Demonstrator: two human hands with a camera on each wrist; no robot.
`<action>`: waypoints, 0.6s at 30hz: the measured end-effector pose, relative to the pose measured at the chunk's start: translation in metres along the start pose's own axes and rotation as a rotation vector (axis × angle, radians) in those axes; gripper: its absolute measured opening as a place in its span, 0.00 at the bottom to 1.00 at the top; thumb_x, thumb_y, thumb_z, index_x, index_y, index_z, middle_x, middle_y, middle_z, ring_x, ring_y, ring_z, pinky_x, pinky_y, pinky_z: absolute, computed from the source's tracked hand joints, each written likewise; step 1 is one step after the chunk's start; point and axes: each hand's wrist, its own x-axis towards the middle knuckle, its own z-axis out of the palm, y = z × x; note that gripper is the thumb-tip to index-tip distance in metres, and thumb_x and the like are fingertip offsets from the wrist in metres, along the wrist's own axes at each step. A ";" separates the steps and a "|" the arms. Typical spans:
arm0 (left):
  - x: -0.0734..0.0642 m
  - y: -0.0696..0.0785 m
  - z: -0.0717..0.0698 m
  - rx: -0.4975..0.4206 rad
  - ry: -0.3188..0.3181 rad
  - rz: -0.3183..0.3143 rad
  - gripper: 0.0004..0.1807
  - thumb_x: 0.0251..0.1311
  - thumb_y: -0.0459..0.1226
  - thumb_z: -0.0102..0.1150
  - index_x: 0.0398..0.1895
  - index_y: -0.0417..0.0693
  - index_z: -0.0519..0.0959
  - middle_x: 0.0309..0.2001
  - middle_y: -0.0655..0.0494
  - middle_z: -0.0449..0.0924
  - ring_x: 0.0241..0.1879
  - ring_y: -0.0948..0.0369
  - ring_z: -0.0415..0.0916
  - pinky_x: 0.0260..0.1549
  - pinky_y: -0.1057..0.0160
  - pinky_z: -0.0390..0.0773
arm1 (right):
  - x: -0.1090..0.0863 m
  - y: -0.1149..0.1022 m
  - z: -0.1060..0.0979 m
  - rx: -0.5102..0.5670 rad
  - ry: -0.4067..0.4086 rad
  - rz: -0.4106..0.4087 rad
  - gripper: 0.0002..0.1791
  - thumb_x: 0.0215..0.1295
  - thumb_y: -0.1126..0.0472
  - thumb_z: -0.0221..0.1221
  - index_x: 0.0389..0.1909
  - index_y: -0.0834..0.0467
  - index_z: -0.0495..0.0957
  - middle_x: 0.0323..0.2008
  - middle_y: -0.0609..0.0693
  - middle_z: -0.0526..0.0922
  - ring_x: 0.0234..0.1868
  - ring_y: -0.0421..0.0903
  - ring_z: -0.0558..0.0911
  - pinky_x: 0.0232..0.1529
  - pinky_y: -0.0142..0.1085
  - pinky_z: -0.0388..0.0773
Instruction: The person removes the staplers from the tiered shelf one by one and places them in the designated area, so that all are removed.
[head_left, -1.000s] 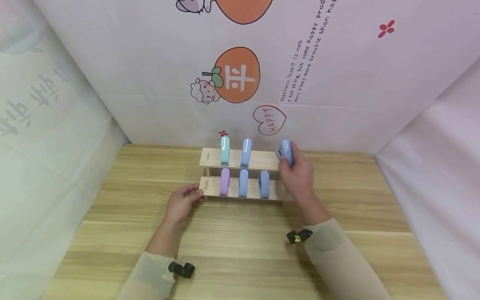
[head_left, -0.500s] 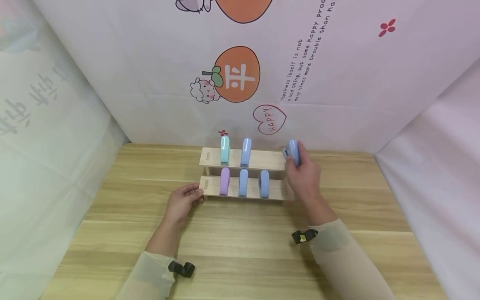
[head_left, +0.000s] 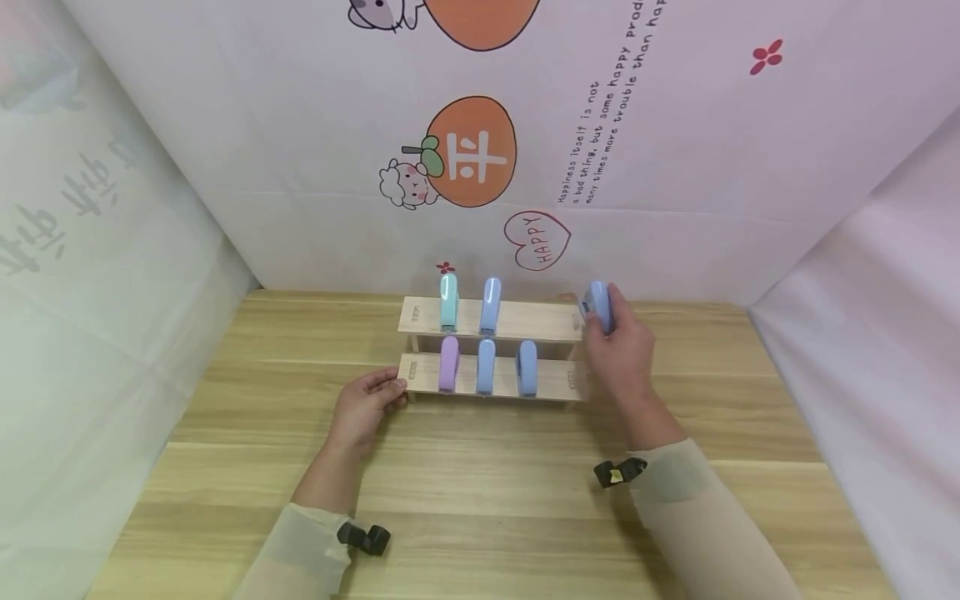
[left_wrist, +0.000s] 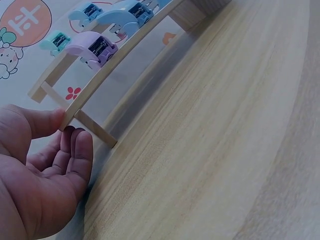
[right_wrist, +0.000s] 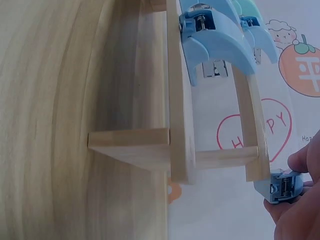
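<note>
"Which step seems to be in hand?"

"The handling of a single blue stapler [head_left: 599, 306], it is judged. It is gripped in the right hand [head_left: 622, 350] at the right end of the upper shelf [head_left: 536, 321]; whether it is being set down or carried off cannot be told, nor whether the wood is touched."

"And how are the fingers set?"

"The right ones are closed around the stapler's sides. By the left hand [head_left: 365, 410], the left end of the lower shelf [head_left: 551, 379] is pinched between thumb and fingers, presumably so that it is kept steady."

"Where are the others?"

"A teal stapler [head_left: 448, 302] and an upper blue stapler [head_left: 490, 306] are stood above; a purple stapler [head_left: 447, 364], a middle blue stapler [head_left: 486, 367] and a right-hand blue stapler [head_left: 527, 368] are lined up below."

"What is called for next?"

"Clearance from the shelf's end, probably. If placing is meant, a bare stretch is offered right of the upper blue one; the left hold should be kept."
</note>
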 end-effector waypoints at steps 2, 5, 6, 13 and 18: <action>0.000 0.000 0.000 0.006 0.003 -0.003 0.22 0.67 0.29 0.66 0.62 0.29 0.76 0.46 0.46 0.84 0.41 0.59 0.84 0.47 0.64 0.89 | 0.000 0.002 -0.001 0.006 0.016 -0.011 0.30 0.72 0.62 0.60 0.73 0.63 0.70 0.65 0.68 0.77 0.63 0.65 0.79 0.63 0.59 0.79; 0.000 0.001 0.001 0.008 0.005 -0.007 0.22 0.68 0.29 0.66 0.62 0.29 0.76 0.45 0.47 0.85 0.41 0.60 0.84 0.47 0.65 0.89 | 0.000 0.004 -0.002 0.011 0.035 -0.026 0.29 0.71 0.63 0.61 0.72 0.64 0.71 0.64 0.68 0.77 0.62 0.65 0.79 0.62 0.60 0.80; 0.000 0.002 0.001 0.007 0.005 -0.008 0.22 0.68 0.29 0.66 0.62 0.29 0.76 0.45 0.47 0.85 0.41 0.60 0.84 0.47 0.65 0.89 | 0.000 0.005 -0.003 0.013 0.041 -0.028 0.29 0.71 0.63 0.61 0.72 0.64 0.71 0.64 0.68 0.77 0.62 0.65 0.80 0.62 0.60 0.80; 0.000 0.001 0.001 -0.010 0.004 -0.014 0.22 0.67 0.29 0.66 0.62 0.29 0.75 0.45 0.47 0.84 0.40 0.59 0.84 0.47 0.65 0.89 | 0.000 0.009 -0.006 0.007 0.043 0.006 0.30 0.72 0.62 0.61 0.73 0.62 0.71 0.64 0.67 0.77 0.62 0.65 0.80 0.62 0.60 0.80; -0.001 0.001 0.002 -0.007 0.003 -0.006 0.22 0.67 0.28 0.65 0.62 0.29 0.76 0.46 0.45 0.84 0.41 0.58 0.84 0.47 0.64 0.89 | -0.001 0.014 -0.009 0.001 0.048 0.021 0.30 0.73 0.61 0.61 0.73 0.62 0.70 0.65 0.67 0.77 0.63 0.64 0.79 0.63 0.59 0.80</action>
